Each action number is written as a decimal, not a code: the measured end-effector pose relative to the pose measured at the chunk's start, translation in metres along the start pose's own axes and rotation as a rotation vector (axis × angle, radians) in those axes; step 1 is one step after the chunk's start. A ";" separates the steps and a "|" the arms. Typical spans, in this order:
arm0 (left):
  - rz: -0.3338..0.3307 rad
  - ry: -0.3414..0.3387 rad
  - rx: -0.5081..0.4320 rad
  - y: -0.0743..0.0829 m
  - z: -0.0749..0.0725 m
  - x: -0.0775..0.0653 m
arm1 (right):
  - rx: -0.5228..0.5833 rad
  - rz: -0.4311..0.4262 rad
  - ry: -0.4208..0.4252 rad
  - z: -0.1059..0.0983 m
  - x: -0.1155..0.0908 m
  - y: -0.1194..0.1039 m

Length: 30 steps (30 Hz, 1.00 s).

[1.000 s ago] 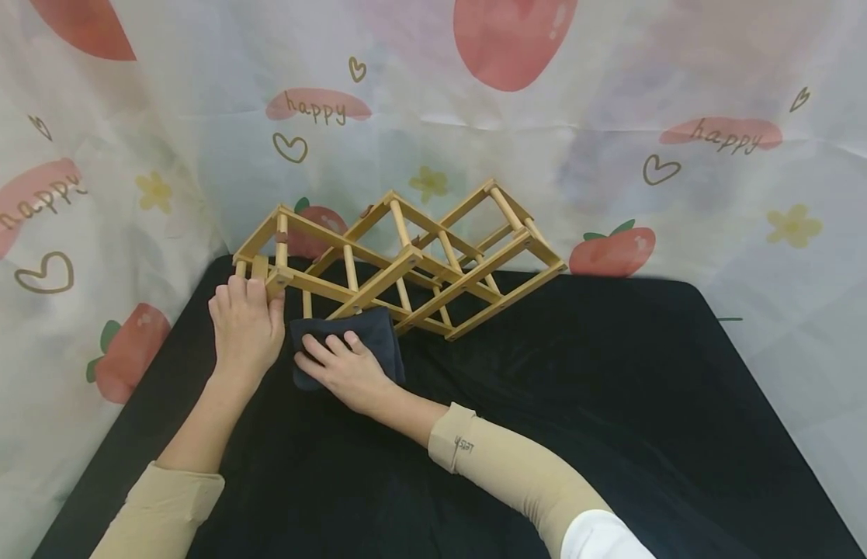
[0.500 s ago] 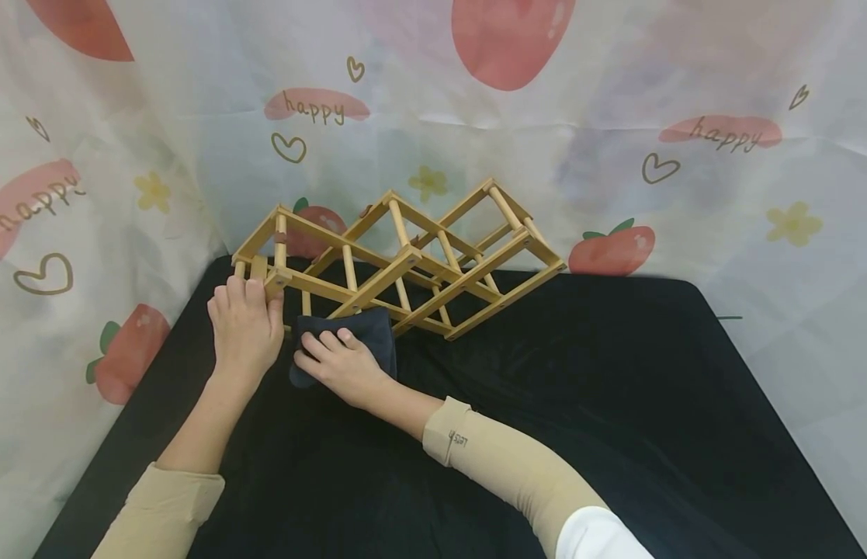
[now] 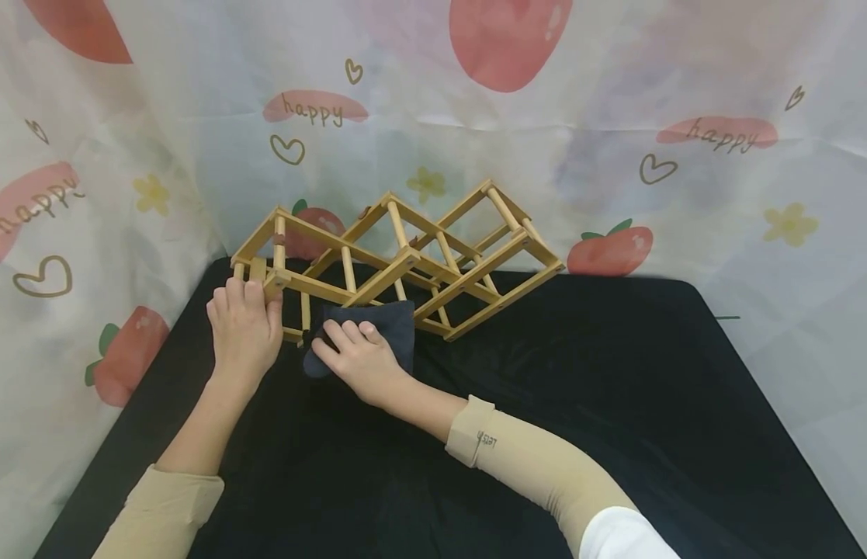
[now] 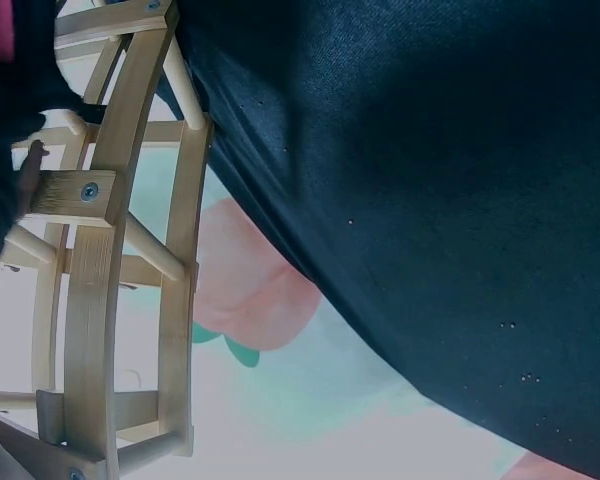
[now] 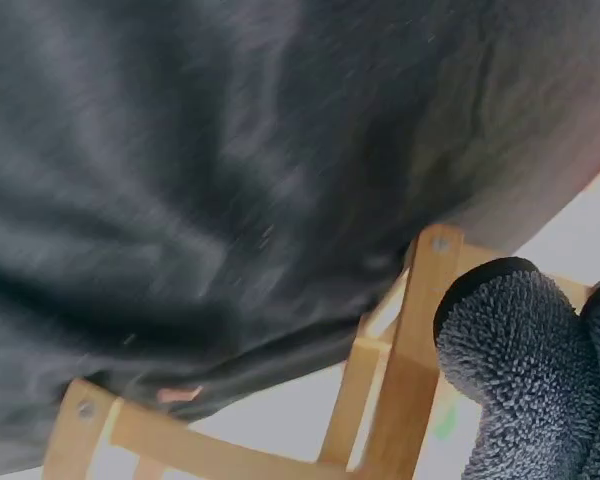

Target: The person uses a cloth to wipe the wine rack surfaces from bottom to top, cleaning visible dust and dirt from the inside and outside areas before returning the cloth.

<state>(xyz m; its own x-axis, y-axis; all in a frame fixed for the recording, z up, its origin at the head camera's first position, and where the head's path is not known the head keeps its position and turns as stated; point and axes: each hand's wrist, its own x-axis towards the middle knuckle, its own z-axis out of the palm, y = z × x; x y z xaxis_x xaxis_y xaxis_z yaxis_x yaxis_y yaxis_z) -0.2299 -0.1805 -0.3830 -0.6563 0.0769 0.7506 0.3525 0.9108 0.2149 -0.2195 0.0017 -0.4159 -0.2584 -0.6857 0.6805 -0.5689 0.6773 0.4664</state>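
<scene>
A wooden lattice rack point(image 3: 380, 279) of crossed slats and round dowels stands at the back of the black-covered table. My left hand point(image 3: 244, 330) grips its left end, fingers over the wood and thumb at the near corner. In front of the rack's lower left part, my right hand point(image 3: 366, 365) holds a dark blue cloth point(image 3: 400, 334) against the lower slats, with the fingers bent over it. The cloth covers part of those slats. In the right wrist view the fuzzy cloth point(image 5: 530, 370) overlaps a rack slat point(image 5: 405, 370). The rack's slats point(image 4: 90, 330) fill the left of the left wrist view.
The black table cover point(image 3: 545, 435) is wrinkled and stretches forward and right of the rack. Right behind the rack hangs a white curtain point(image 3: 531, 155) printed with fruit, hearts and "happy". Small pale specks point(image 4: 527, 378) lie on the cover in the left wrist view.
My right hand and the cloth shift slightly left, then move right along the rack, baring its lower left corner. The left hand and rack keep their places.
</scene>
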 end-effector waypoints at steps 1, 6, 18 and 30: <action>-0.003 0.001 -0.005 0.000 0.000 0.000 | 0.004 0.004 0.002 -0.002 -0.001 0.003; -0.011 0.005 -0.021 0.000 0.000 0.000 | 0.047 0.023 -0.026 -0.010 -0.009 0.017; -0.016 -0.015 -0.011 0.000 0.001 0.000 | 0.082 -0.035 -0.023 0.007 -0.011 0.001; -0.007 -0.019 0.000 -0.001 0.001 -0.001 | 0.034 -0.076 -0.129 0.014 -0.008 -0.014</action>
<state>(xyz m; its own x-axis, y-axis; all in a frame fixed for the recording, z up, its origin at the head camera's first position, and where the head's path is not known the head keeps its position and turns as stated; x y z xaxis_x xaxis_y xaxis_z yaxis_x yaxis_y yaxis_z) -0.2303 -0.1815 -0.3842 -0.6714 0.0782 0.7370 0.3480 0.9112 0.2203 -0.2202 -0.0065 -0.4358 -0.3106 -0.7644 0.5650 -0.6163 0.6145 0.4925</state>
